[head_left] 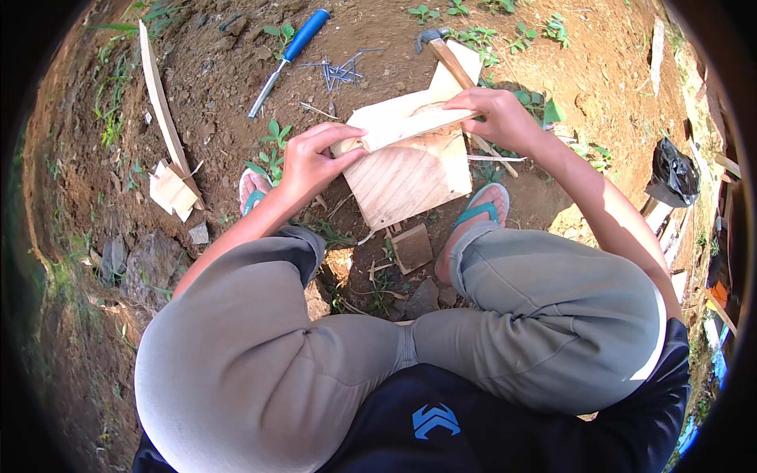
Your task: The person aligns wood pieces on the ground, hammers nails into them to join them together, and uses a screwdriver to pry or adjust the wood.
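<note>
Both hands meet over a small wooden assembly held between the person's knees. Left hand [311,162] curls its fingers around the near-left end of a thin wooden strip [414,124], thumb pressed down on top; right hand [497,118] closes over the strip's far-right end, knuckles up. The strip lies across the top edge of a square wooden board [410,177] (its face marked with diagonal saw lines), which sits under and between the hands.

No true container shows; a loose heap of nails [339,72] lies on the bare soil beyond the left hand, and a blue-handled chisel [288,55] lies further out to the left of it. A hammer [449,59] rests just beyond the right hand, its handle running under that hand and partly hidden by it.

Both forearms come up from the lower edge, elbows spread outside the bent knees. How the strip joins the board is hidden beneath the fingers. A black bag [672,175] sits well off to the right, hard to make out.
</note>
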The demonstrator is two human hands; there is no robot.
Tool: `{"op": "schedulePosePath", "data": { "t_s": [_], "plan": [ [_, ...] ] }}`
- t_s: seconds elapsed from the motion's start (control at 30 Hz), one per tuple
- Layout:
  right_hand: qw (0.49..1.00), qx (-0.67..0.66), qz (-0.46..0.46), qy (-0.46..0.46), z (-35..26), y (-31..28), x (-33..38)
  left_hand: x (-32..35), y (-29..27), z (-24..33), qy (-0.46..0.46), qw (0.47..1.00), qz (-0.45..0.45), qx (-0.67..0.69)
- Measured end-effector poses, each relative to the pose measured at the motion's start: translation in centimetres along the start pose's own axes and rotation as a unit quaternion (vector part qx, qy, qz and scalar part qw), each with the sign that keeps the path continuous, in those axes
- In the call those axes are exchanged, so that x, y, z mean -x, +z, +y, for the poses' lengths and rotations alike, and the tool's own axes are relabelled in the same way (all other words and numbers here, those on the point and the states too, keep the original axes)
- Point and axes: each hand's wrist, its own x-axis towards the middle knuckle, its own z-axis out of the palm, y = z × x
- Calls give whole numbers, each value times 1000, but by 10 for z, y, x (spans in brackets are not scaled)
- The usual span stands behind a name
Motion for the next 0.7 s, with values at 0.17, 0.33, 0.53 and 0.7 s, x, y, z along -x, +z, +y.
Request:
{"op": "schedulePosePath", "data": {
  "t_s": [0.17, 0.33, 0.53, 0.7],
  "plan": [
    [1000, 3, -4, 0, -3, -1, -1, 2, 1, 0, 5, 1000, 9, -11],
    [999, 5, -26, 35, -2, -12, -5, 2, 5, -1, 14, 1000, 20, -9],
    [971, -114, 60, 202, 17, -46, -26, 2, 2, 0, -18, 1000, 23, 0],
    [965, -107, 48, 236, 69, -44, -54, 2, 3, -7, -2, 1000, 21, 1]
  ]
}}
